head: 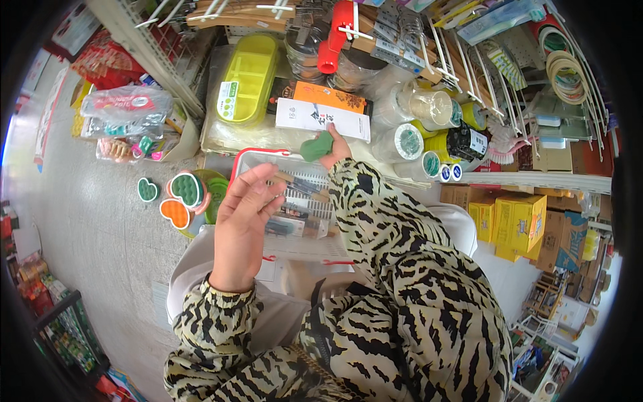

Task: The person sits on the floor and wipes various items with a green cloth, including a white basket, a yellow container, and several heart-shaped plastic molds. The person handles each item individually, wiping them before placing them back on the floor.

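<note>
My right hand (337,147) holds a green cloth (317,146) at the front edge of a low shelf, just below a white box (323,119) that bears writing. An orange box (329,96) lies partly behind the white one. My left hand (246,221) is raised over the left side of a plastic basket (256,157) with a red rim; its fingers are apart and nothing is in them. Inside the basket lie several packaged tools with wooden handles (289,179). A yellow-green divided tray (249,78) sits on the shelf to the left of the boxes.
Left of the basket are green and orange heart-shaped items (187,189) and a green basin (216,201). An open carton (188,135) of packaged goods stands farther left. Rolls of tape (408,142) crowd the shelf's right, under metal display hooks (467,65). Yellow boxes (520,221) stand at right.
</note>
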Motion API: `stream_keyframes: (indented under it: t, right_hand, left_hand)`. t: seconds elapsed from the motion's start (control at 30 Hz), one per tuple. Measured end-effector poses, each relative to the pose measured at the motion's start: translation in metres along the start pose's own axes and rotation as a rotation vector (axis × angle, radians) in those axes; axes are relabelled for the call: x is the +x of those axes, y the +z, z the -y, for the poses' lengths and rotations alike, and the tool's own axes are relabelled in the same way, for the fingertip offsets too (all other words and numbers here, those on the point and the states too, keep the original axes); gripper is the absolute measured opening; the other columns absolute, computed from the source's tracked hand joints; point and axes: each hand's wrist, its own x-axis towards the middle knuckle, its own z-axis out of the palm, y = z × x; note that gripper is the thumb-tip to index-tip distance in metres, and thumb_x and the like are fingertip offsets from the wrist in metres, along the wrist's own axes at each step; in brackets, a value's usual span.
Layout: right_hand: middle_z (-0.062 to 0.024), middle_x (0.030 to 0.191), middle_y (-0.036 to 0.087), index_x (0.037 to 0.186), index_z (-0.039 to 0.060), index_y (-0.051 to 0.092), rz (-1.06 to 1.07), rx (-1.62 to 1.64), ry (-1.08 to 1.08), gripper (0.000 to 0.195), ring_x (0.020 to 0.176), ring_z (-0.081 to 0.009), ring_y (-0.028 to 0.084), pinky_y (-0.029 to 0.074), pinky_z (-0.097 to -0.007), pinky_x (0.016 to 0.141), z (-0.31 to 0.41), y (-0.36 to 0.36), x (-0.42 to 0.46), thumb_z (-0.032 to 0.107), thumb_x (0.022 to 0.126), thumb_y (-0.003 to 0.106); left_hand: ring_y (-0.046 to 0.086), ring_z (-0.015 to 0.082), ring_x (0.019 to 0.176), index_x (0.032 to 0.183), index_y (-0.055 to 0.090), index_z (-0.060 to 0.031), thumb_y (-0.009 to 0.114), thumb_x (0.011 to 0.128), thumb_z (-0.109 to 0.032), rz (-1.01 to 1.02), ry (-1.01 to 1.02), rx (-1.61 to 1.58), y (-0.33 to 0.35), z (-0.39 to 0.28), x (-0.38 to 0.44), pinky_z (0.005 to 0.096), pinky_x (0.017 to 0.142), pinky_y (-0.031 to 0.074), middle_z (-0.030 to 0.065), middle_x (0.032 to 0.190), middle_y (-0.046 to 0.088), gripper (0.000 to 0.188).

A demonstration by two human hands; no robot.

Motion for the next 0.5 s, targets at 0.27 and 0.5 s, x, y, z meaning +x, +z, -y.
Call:
stream_keyframes:
  t: [0.27, 0.5]
  right_hand:
    - [-0.0074, 0.082, 0.056, 0.101, 0.0070, 0.053, -0.114, 0.008, -0.021, 0.023, 0.075, -0.0229, 0.055, 0.048, -0.0406, 0.070, -0.002, -0.012, 0.086, 0.029, 0.094, 0.057]
    - [-0.0050, 0.081, 0.059, 0.100, 0.0068, 0.057, -0.203, 0.042, -0.025, 0.020, 0.069, -0.0216, 0.058, 0.048, -0.0395, 0.061, 0.001, -0.009, 0.116, 0.026, 0.094, 0.057]
  left_hand:
    - [0.058, 0.0152, 0.099, 0.120, 0.055, -0.0037, 0.054, 0.093, -0.017, -0.024, -0.171, 0.116, 0.008, 0.001, 0.013, 0.0310, 0.090, 0.043, 0.0062, 0.119, 0.059, 0.030]
    - [0.058, 0.0153, 0.098, 0.120, 0.054, -0.0006, 0.052, 0.093, -0.014, -0.034, -0.234, 0.128, 0.018, -0.008, 0.007, 0.0324, 0.092, 0.044, 0.0091, 0.118, 0.059, 0.030]
